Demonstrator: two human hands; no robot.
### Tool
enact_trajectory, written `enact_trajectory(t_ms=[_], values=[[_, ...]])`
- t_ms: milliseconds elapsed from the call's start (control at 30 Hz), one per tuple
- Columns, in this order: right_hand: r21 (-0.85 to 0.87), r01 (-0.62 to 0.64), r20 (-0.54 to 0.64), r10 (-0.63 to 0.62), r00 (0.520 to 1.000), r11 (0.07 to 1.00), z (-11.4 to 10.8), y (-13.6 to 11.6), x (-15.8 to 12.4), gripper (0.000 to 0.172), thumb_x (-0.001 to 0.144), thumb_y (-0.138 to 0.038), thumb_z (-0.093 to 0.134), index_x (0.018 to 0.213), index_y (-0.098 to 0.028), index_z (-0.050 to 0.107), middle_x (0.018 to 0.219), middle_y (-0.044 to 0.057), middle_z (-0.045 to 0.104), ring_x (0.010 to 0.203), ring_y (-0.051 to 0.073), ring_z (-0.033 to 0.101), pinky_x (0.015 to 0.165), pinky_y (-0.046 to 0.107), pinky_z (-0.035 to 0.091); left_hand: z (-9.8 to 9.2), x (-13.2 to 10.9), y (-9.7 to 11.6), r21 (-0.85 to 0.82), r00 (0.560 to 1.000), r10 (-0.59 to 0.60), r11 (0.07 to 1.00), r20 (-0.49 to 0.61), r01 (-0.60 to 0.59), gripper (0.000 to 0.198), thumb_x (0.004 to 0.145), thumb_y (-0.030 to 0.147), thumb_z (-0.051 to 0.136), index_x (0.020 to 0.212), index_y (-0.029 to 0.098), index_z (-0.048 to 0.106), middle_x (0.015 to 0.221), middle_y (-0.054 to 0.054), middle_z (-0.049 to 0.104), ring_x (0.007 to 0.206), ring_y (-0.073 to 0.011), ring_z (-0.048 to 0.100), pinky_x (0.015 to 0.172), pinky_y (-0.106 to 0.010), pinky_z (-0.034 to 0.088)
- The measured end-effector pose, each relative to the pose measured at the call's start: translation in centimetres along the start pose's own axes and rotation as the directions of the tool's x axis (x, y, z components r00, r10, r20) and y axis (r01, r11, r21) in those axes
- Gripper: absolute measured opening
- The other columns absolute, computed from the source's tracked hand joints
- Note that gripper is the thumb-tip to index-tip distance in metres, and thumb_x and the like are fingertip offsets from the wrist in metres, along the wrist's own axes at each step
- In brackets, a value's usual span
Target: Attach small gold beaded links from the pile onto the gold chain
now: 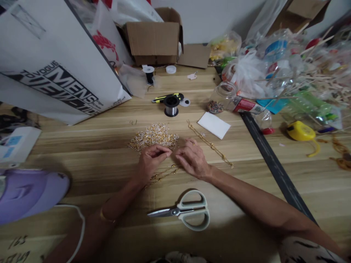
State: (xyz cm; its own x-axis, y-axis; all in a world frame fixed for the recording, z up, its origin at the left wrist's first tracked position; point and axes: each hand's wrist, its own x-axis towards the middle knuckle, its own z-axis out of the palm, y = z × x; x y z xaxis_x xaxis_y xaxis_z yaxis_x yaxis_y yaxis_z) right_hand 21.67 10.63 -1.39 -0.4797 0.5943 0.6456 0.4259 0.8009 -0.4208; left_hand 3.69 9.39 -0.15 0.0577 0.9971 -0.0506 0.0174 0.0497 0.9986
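With the left hand's [152, 161] fingertips pinched narrow, holding nothing discernible, and the right hand's [193, 157] grip impossible to tell, the thin gold beaded chain [163, 174] between the wrists could have been snagged by a dragged forearm.

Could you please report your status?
Left hand and right hand nearly touching, contents unclear. Thin gold beaded chain alongside. Pale-handled metal scissors lie clear of hands.

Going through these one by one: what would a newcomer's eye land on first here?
Likely the glittering pile of small gold and clear beads mid-picture, just beyond the left hand, with the right hand close beside it. Next, perhaps, the pale-handled scissors below the hands, and the large white package printed "MENS" at upper left.
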Motion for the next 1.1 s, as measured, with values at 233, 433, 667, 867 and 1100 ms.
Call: enact_trajectory(t_ms=[233,433,667,867,1100], values=[[0.002,-0.004,-0.006,0.004,1.000,1.000,-0.1,-0.1,0.1,0.004,0.086,-0.016,0.050,0.087,-0.019,0.051,0.077,0.003,0.060,0.079,0.016,0.054,0.090,0.041,0.038,0.0,0.2,-0.3,0.013,0.998,-0.060,0.998,-0.032,0.060,0.011,0.065,0.025,0.073,0.071,0.016,0.068,0.068,0.001,0.067,0.064,-0.0117,0.059,0.064,-0.023,0.045],[0.000,-0.003,-0.008,0.003,1.000,1.000,0.0,0.0,0.1,0.003,0.086,-0.016,0.049,0.087,-0.019,0.051,0.077,0.002,0.059,0.078,0.016,0.053,0.090,0.041,0.038,-0.2,0.1,-0.4,0.018,0.998,-0.066,0.998,-0.022,0.066,0.012,0.065,0.025,0.072,0.071,0.016,0.069,0.069,0.000,0.068,0.065,-0.0123,0.060,0.065,-0.023,0.046],[0.006,-0.001,-0.015,0.001,1.000,1.000,-0.1,0.0,0.1,0.004,0.085,-0.015,0.050,0.086,-0.019,0.050,0.076,0.003,0.059,0.077,0.016,0.053,0.089,0.040,0.039,0.2,-0.1,-0.1,0.064,0.999,0.043,0.997,-0.030,-0.041,0.011,0.066,0.022,0.070,0.073,0.015,0.066,0.073,-0.002,0.068,0.070,-0.0131,0.062,0.069,-0.024,0.049],[0.001,0.005,-0.023,-0.005,1.000,1.000,0.0,0.0,0.1,0.005,0.085,-0.015,0.051,0.087,-0.019,0.050,0.076,0.003,0.059,0.076,0.016,0.053,0.089,0.040,0.039,0.9,-0.8,0.7,0.208,0.981,0.160,0.969,-0.108,-0.135,0.016,0.067,0.018,0.067,0.081,0.017,0.059,0.074,-0.001,0.066,0.071,-0.0127,0.064,0.070,-0.024,0.052],[0.004,0.007,-0.030,-0.007,1.000,1.000,-0.1,0.1,0.1,0.004,0.085,-0.016,0.051,0.087,-0.019,0.050,0.076,0.003,0.059,0.077,0.016,0.053,0.089,0.041,0.040,0.9,-1.2,0.3,0.462,0.942,0.327,0.849,-0.076,-0.258,0.016,0.072,0.015,0.063,0.086,0.019,0.057,0.077,-0.001,0.066,0.073,-0.0129,0.063,0.073,-0.025,0.050]])
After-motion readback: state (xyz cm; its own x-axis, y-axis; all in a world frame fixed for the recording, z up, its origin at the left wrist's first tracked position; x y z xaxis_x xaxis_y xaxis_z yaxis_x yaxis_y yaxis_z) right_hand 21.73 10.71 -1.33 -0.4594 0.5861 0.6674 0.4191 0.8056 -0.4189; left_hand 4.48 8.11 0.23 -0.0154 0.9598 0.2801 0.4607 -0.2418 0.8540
